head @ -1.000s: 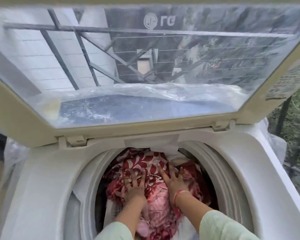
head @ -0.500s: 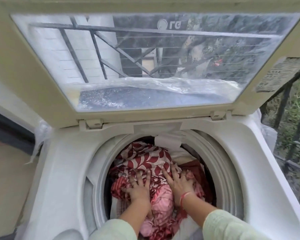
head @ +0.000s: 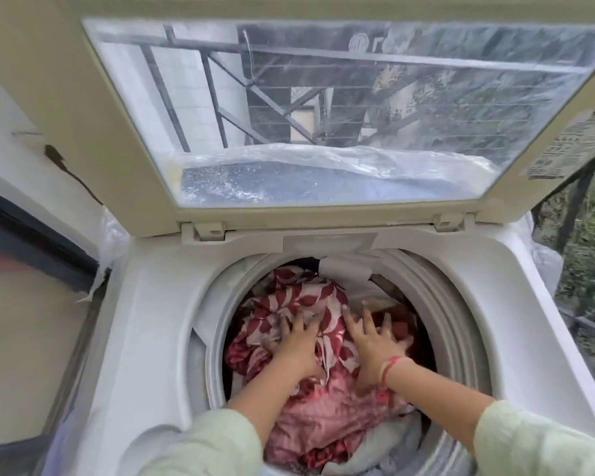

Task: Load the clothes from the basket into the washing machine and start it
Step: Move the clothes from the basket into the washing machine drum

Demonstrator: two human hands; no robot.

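- At the far left a pale wall (head: 21, 187) is seen, marked by a dark crack (head: 70, 175), with a dark frame (head: 31, 235) running below it.
- The white washing machine (head: 158, 321) is placed right of the wall. Its cream lid (head: 117, 132) is raised upright at the far side, and crumpled plastic film (head: 323, 159) is visible through the lid's glass.
- The round drum (head: 437, 304) is filled with the clothes (head: 323, 407). A red-and-white leaf-print cloth (head: 303, 300) lies on top at the far side, pink fabric lies nearer, and a pale piece lies at the near right edge.
- The left hand (head: 298, 345) is laid palm down on the leaf-print cloth, its fingers spread and pressed into the fabric. Nothing is pinched.
- The right hand (head: 371, 345) is set just beside it, apart from it, likewise flat with spread fingers on the clothes. Its fingertips are blurred.
- A red thread band (head: 390, 367) is worn on the right wrist, and both arms are covered by pale green sleeves (head: 536, 444).
- A printed label (head: 571, 146) is stuck on the lid's right border. Its text cannot be read.
- At the far right a dark railing (head: 577, 207) is seen, with greenery behind it.
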